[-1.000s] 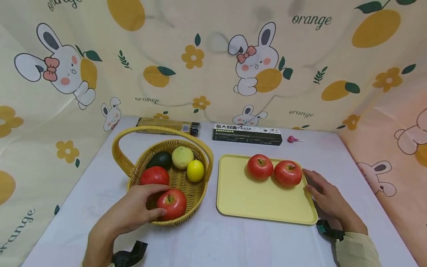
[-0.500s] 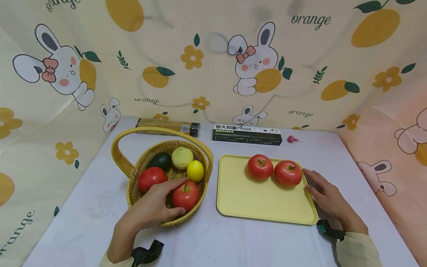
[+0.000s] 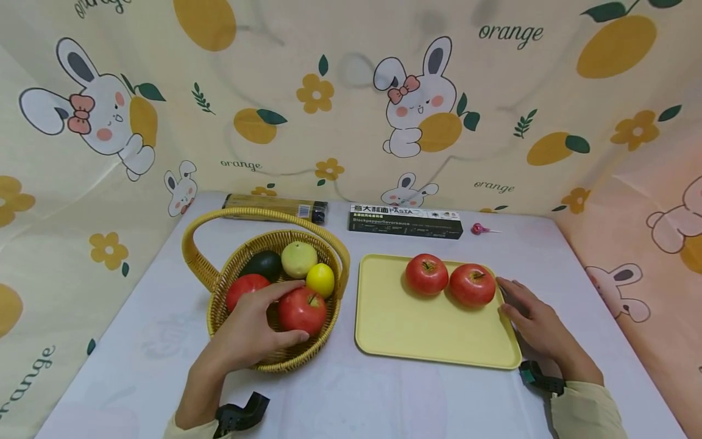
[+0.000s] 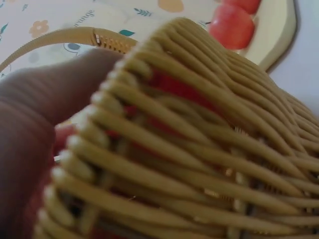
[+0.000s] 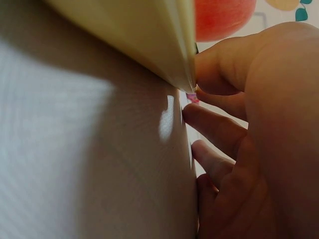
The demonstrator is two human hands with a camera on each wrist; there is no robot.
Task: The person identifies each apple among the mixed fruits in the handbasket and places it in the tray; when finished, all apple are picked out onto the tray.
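My left hand (image 3: 249, 329) reaches over the near left side of the yellow wicker basket (image 3: 296, 364) and grips a red apple (image 3: 303, 311) between thumb and fingers. The basket's wall (image 4: 199, 144) covers most of that apple in the left wrist view. Beside the hand lie another red fruit (image 3: 245, 286), partly covered by it, a dark green avocado (image 3: 263, 266), a pale yellow-green round fruit (image 3: 299, 259) and a yellow lemon (image 3: 320, 280). My right hand (image 3: 540, 326) rests at the right edge of a yellow tray (image 3: 428, 338), its thumb at the rim, fingers loosely bent.
Two red apples (image 3: 426, 274) sit side by side at the tray's back right. Behind it stand a dark pasta box (image 3: 406, 222) and a small pink lollipop (image 3: 479, 228). A long gold package (image 3: 274, 207) lies behind the basket, whose tall handle (image 3: 263, 211) arches over it.
My left hand and the gripped apple have moved rightward inside the basket, then slightly up toward the lemon. The other red fruit has shifted a little left. My right hand stays put.
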